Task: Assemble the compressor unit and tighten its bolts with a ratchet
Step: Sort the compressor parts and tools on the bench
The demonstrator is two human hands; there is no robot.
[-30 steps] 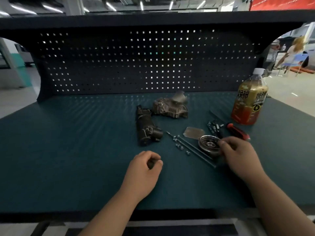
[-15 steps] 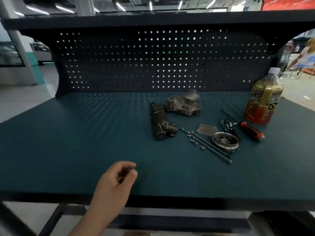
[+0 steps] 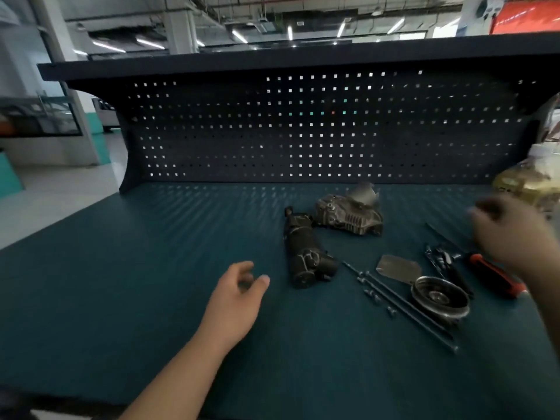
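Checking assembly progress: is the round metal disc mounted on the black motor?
No, the round metal disc lies on the bench beside the long bolts, apart from the black motor.

Illumination at bench level is dim. The source is the ceiling strip lights (image 3: 239, 36), which read bright and slightly blown out. Light passes through the holes of the pegboard (image 3: 303, 131) and falls as rows of pale streaks on the bench top (image 3: 121, 268), beyond the fingertips of the left hand (image 3: 236, 298). The pegboard face is in shadow. The right hand (image 3: 512, 234) is heavily motion-blurred, and its fingers cannot be resolved. The bottle (image 3: 527, 180), just beyond those fingers, is smeared and cut by the frame edge. The left hand is moderately sharp, soft only at the fingertips. Wide-angle distortion bows the shelf (image 3: 272, 59) and the bench edges toward the corners.
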